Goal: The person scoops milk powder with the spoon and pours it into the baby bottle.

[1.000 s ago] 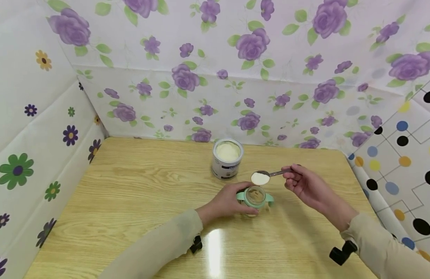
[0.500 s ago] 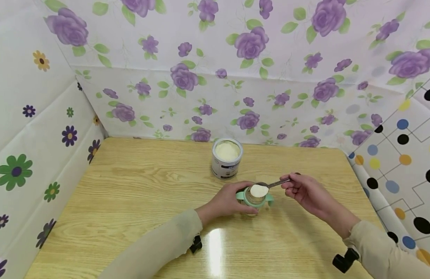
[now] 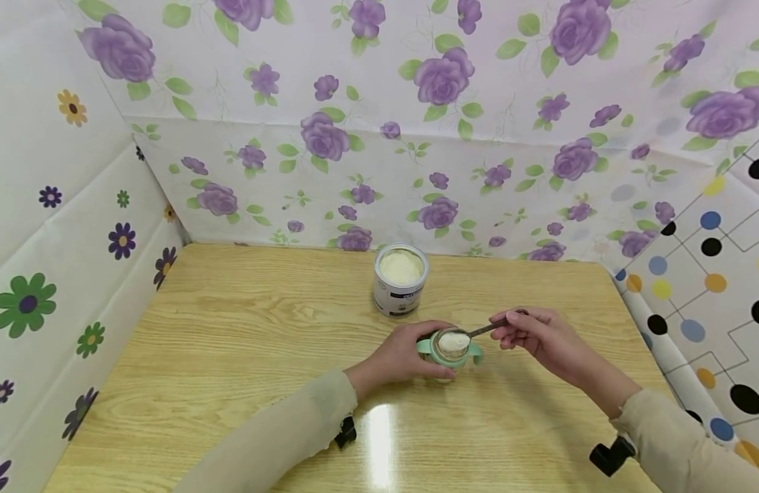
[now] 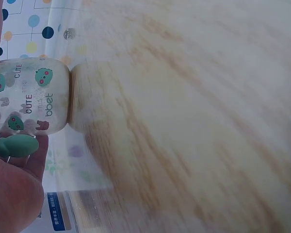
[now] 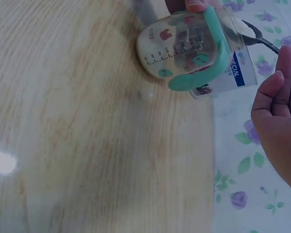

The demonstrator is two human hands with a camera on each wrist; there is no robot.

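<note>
I have the left hand (image 3: pixel 404 356) gripping the bottle (image 5: pixel 177 46) upright on the table (image 3: pixel 262 342), the right hand (image 3: pixel 544 341) pinching the spoon (image 3: pixel 486 328), its powder (image 3: pixel 454 342) at the bottle's mouth. I'd tip the spoon gradually; haste could scatter powder past the rim.

On the left part of the table (image 3: pixel 250 335) there was wide room for passing. The can (image 3: pixel 399 293) stood as an obstacle behind the bottle (image 5: pixel 179 46), the left hand (image 3: pixel 402 355) blocked its left side, and the spoon (image 3: pixel 491 327) crossed the gap toward the right hand (image 3: pixel 539 339).
</note>
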